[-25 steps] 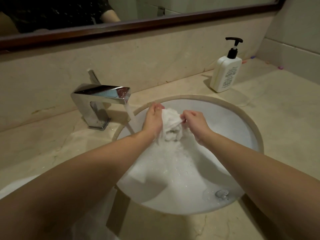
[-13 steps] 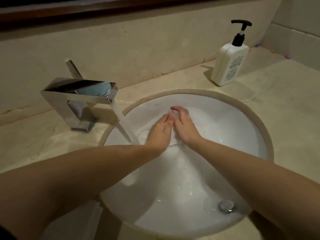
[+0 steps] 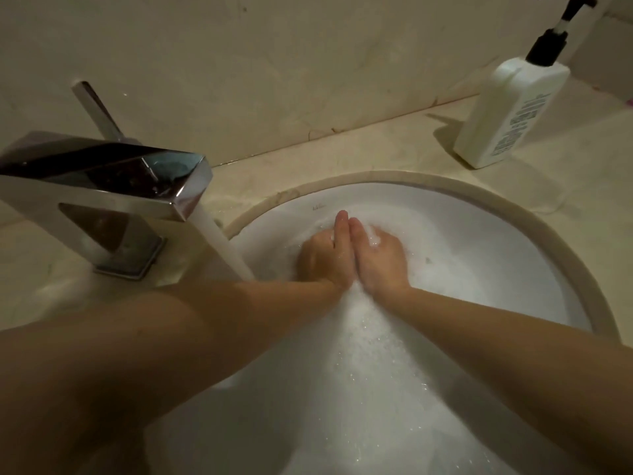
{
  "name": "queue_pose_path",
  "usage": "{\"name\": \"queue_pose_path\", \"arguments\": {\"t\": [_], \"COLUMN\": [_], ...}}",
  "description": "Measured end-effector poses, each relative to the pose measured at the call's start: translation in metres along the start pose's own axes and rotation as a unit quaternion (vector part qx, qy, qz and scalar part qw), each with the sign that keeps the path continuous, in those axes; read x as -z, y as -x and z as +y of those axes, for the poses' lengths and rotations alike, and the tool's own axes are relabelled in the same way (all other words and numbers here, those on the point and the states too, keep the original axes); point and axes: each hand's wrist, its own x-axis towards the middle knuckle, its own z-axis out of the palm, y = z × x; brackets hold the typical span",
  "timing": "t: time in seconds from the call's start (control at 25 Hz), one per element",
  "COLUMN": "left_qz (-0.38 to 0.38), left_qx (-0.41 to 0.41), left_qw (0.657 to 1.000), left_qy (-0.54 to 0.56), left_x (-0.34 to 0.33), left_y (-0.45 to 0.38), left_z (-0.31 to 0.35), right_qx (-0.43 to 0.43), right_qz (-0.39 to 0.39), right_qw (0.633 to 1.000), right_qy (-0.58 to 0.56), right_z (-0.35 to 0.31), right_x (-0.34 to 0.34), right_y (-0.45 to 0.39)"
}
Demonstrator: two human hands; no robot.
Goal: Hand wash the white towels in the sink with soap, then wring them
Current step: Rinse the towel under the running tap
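So both hands are down in the sink (image 3: 534, 241), in foamy water, at about 12 o'clock of the bowl; the left hand (image 3: 325, 255) and the right hand (image 3: 380, 255) sit side by side, inner edges touching, fingers pointing toward the far rim. The fingers look straight and flat, pressed together rather than curled, palms down; the tips on the outer sides disappear under the suds so I can't tell exactly what they're doing down there.

The white towel (image 3: 363, 323) is under the hands and trails back toward 6 o'clock as a pale, bubbly ridge between the two forearms; honestly it blends with the foam, so where its edges are I can't say; the hands press it down, no pinching that I can see.

The faucet (image 3: 102, 186) is a chunky square chrome one at roughly 9 o'clock of the sink, on the counter (image 3: 565, 173); water (image 3: 222, 248) runs from its spout in a slanted stream and lands right by the left wrist. The lever sticks up behind it, tilted back toward the wall.

The soap bottle (image 3: 507, 111), white with a black pump, stands upright on the counter at about 1 o'clock, well apart from the hands and just beside the backsplash; light is dim and yellowish.
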Motion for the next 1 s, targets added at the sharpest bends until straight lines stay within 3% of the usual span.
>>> {"name": "queue_pose_path", "arguments": {"t": [0.16,0.32,0.48,0.6,0.76,0.88,1.0], "left_qz": [-0.004,-0.03,-0.121,-0.183,-0.205,-0.132,-0.116], "left_qx": [-0.001,0.023,0.017,-0.009,-0.024,0.076,0.19], "left_qw": [1.0,0.999,0.993,0.983,0.978,0.988,0.97], "left_qy": [0.021,0.027,-0.007,-0.025,0.002,0.017,0.102], "left_x": [0.003,0.01,0.024,0.046,0.081,0.103,0.108], "left_y": [-0.001,0.0,0.005,0.027,0.036,0.035,0.028], "left_z": [0.006,0.014,0.019,0.013,0.019,0.021,0.004], "right_qx": [-0.024,0.017,-0.006,-0.043,-0.03,-0.08,-0.133], "right_qz": [0.023,-0.039,-0.076,-0.057,-0.025,0.005,-0.004], "right_qw": [0.998,0.983,0.979,0.989,0.998,0.992,0.971], "right_qy": [0.056,0.181,0.189,0.126,0.043,-0.093,-0.199], "right_z": [-0.005,-0.025,-0.036,-0.038,-0.06,-0.074,-0.088], "right_x": [0.0,0.007,0.016,0.019,0.02,0.018,0.012], "right_y": [-0.005,-0.009,0.001,0.019,0.039,0.051,0.066]}}
